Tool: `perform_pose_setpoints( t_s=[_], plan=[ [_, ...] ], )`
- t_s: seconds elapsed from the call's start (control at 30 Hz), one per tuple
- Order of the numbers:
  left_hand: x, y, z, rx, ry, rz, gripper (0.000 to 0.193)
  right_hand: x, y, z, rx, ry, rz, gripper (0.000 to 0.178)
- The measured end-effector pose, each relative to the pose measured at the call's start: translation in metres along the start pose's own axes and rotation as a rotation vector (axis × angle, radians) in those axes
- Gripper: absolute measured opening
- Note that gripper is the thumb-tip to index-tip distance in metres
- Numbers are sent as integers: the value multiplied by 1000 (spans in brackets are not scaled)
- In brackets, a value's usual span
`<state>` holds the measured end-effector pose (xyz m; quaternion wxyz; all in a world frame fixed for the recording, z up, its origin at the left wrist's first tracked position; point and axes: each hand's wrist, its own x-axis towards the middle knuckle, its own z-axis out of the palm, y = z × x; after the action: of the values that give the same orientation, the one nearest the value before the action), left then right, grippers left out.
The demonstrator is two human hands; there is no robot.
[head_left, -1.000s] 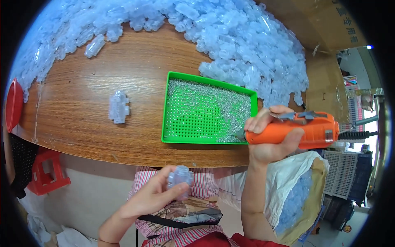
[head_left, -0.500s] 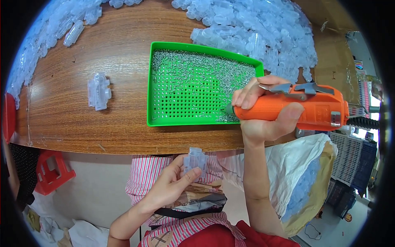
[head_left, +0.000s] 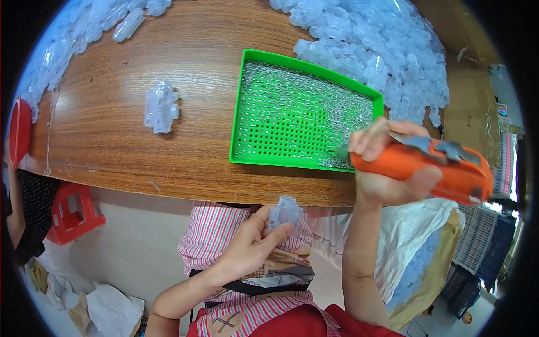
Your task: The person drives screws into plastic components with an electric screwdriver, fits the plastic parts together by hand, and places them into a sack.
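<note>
My right hand is wrapped round an orange electric screwdriver, blurred by motion. Its dark tip points left, over the lower right corner of a green perforated tray. Many small silver screws lie in that tray, thickest along its far and right sides. In front of the table edge, my left hand pinches a clear plastic part between thumb and fingers. A similar clear plastic part rests on the table left of the tray.
Heaps of clear plastic pieces cover the far right and far left of the brown table. An open sack of pieces stands beside my right arm. A red stool and another person's arm are at the left.
The view has shifted, so the tray and table parts appear further right. The screwdriver has tilted, its rear end lower. My left hand still holds the clear plastic part.
</note>
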<state>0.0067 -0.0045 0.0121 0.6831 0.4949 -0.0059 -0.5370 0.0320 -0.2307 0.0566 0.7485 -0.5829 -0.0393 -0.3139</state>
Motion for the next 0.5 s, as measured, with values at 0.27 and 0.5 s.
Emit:
perform_pose_setpoints(
  t_s=[0.27,0.5],
  plan=[
    [3,-3,4,31,23,37,28,-35,-50,63,-90,-125,-28,71],
    [1,-8,1,5,23,60,28,-44,-37,62,-121,-195,50,75]
  ],
)
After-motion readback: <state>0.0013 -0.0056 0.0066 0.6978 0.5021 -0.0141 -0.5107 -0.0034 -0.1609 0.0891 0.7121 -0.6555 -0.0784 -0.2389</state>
